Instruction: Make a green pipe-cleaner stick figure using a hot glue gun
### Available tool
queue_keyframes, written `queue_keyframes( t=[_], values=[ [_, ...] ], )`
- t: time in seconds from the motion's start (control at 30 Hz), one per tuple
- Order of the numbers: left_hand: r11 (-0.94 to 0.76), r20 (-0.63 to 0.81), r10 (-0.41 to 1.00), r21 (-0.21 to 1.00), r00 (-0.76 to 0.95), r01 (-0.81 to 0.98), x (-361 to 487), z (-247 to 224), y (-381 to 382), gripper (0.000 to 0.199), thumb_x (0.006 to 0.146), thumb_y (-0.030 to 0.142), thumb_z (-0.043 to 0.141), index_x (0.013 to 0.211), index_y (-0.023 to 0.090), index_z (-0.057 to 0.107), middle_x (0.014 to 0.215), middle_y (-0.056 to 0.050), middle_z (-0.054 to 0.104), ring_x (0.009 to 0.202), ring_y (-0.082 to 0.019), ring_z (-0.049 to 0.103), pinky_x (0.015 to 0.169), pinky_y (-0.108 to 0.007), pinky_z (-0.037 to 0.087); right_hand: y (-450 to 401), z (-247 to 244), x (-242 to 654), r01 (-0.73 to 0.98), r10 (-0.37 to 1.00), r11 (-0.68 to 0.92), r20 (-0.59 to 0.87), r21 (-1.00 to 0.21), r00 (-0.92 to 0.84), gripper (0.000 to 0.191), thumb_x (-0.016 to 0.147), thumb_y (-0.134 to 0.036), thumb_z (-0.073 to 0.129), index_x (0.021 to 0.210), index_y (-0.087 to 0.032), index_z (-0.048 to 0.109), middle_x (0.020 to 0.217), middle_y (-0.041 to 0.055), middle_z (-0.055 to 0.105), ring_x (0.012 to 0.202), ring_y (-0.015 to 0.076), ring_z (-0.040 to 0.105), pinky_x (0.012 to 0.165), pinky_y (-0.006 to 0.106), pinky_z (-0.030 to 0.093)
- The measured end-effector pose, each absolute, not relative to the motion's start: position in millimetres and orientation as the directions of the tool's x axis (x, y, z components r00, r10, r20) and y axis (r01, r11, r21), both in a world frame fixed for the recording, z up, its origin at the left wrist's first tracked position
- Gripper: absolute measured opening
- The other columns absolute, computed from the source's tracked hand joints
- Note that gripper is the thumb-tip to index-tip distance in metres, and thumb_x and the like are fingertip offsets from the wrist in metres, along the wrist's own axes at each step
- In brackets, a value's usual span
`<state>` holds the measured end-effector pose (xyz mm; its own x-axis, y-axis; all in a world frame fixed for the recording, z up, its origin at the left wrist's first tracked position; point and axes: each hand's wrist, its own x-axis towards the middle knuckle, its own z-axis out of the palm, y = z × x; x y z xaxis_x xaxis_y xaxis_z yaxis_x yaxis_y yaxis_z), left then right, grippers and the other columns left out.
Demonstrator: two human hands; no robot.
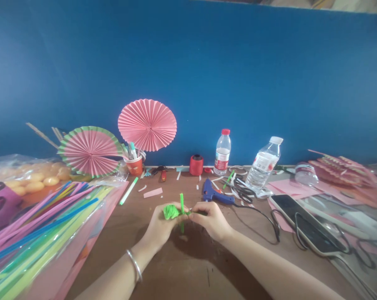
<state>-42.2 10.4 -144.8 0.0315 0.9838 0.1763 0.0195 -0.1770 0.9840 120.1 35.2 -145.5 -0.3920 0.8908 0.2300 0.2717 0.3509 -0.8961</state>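
Note:
My left hand (163, 223), with a silver bangle on its wrist, grips a bright green fuzzy piece (171, 211) near the middle of the table. A straight green stem (182, 204) stands upright at the fingertips and sticks out above and below them. Close beside it on the right, my right hand (209, 216) has its thumb and forefinger pinched together at the crossing of the green strands. What exactly lies between these right fingertips is too small to make out.
A blue glue gun (216, 195) with a black cable lies beyond my right hand. Two bottles (222, 156) (263, 164) stand behind. At right is a phone (307, 223); at left, colored pipe cleaners (51, 225), paper fans (147, 125) and a marker (128, 191).

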Motion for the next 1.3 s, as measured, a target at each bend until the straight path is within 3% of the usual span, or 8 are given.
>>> queue_keyframes(
  t=[0.9,1.3],
  values=[
    [-0.200,0.196,0.978,0.979,0.069,0.049,-43.3,-144.2,9.8,0.010,0.062,0.014,0.069,0.072,0.017,0.068,0.074,-0.002,0.068,0.073,-0.017,0.060,0.068,-0.024,0.046,37.1,-148.7,119.5,0.249,0.888,0.343,0.226,-0.906,-0.401,0.017,0.070,-0.025,0.058,0.059,-0.012,0.062,0.055,-0.0027,0.049,0.057,0.0091,0.043,0.056,0.020,0.032],
    [-0.166,0.158,0.982,0.983,0.099,0.080,-44.7,-141.8,11.7,0.010,0.066,0.020,0.067,0.075,0.017,0.066,0.075,-0.002,0.066,0.071,-0.016,0.058,0.069,-0.025,0.044,37.8,-147.7,117.7,0.145,0.911,0.213,0.143,-0.966,-0.387,0.018,0.068,-0.022,0.056,0.054,-0.012,0.057,0.051,-0.0037,0.044,0.053,0.0080,0.038,0.052,0.020,0.028]
  ],
)
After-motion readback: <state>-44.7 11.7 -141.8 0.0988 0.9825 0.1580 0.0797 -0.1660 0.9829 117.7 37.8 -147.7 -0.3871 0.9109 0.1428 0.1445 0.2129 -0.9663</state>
